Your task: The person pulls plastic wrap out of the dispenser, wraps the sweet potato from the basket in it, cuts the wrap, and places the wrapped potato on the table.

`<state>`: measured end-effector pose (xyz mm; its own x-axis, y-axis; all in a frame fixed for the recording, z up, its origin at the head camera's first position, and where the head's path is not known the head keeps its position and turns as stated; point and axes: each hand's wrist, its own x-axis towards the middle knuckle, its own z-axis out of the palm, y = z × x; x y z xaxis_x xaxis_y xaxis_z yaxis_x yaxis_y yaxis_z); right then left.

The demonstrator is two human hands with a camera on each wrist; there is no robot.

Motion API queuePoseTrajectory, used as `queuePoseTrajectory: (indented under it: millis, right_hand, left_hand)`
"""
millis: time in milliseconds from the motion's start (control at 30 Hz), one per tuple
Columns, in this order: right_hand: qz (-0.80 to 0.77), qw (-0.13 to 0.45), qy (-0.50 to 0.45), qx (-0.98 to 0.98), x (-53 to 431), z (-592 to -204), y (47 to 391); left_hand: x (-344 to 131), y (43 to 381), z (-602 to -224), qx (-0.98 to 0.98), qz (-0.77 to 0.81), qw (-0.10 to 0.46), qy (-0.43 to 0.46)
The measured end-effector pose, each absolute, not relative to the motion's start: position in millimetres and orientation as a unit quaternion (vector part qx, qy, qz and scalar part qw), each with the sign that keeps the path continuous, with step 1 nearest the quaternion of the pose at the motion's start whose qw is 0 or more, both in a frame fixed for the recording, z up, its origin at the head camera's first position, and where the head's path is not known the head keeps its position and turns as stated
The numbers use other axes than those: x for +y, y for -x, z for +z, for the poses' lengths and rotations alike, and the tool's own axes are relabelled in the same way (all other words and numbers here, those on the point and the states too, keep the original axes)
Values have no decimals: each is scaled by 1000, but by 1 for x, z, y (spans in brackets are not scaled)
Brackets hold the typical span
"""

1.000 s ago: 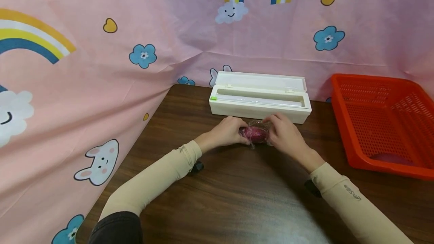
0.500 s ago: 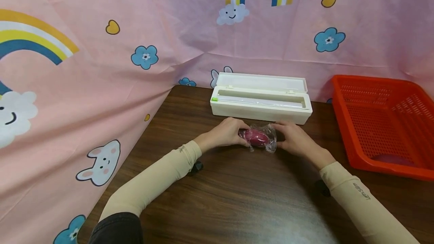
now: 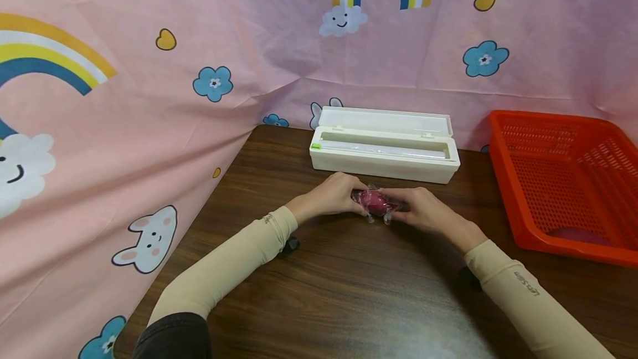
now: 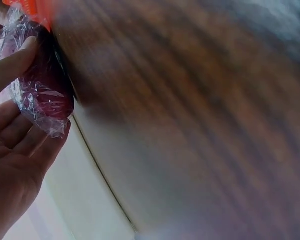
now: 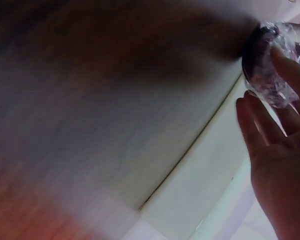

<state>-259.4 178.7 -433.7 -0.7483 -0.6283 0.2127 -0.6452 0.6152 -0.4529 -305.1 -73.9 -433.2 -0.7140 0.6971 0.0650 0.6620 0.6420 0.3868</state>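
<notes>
A purplish-red, smooth oval object (image 3: 375,202) in crinkled cling film (image 4: 55,125) is between both hands, low over the dark table in front of the white box. My left hand (image 3: 335,194) holds its left end, thumb across the film in the left wrist view and fingers curving behind. On the other end, my right hand (image 3: 423,208) pinches the film and object between thumb and fingers; its thumb lies over the film in the right wrist view. Short twisted tufts of film stick out at the near side. The object's ends are partly hidden by the fingers.
Behind the hands stands a white box (image 3: 384,169), lid raised, with a roll of cling film (image 3: 384,150) inside and a green tab at its left. An orange-red plastic basket (image 3: 523,220) at the right contains a purplish object (image 3: 578,235). Pink patterned cloth (image 3: 279,26) hangs behind.
The right hand first drew away to the right, spreading the film end, then came back left and folded it onto the object. The left hand kept its hold nearly still.
</notes>
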Motion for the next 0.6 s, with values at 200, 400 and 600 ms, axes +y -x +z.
queuePoseTrajectory:
  millis: [200,400,600]
  right_hand:
    - [246,64,-378,-890,175,-435,259]
    - [244,95,-395,-881,168,-433,260]
    - [239,51,-338,-909,159,-427,259]
  left_hand:
    - [-73,306,-431,903,185,43,-386]
    - [-73,308,-429,902,176,53,-391]
    - [-69,307,-427,899,174,58,-399]
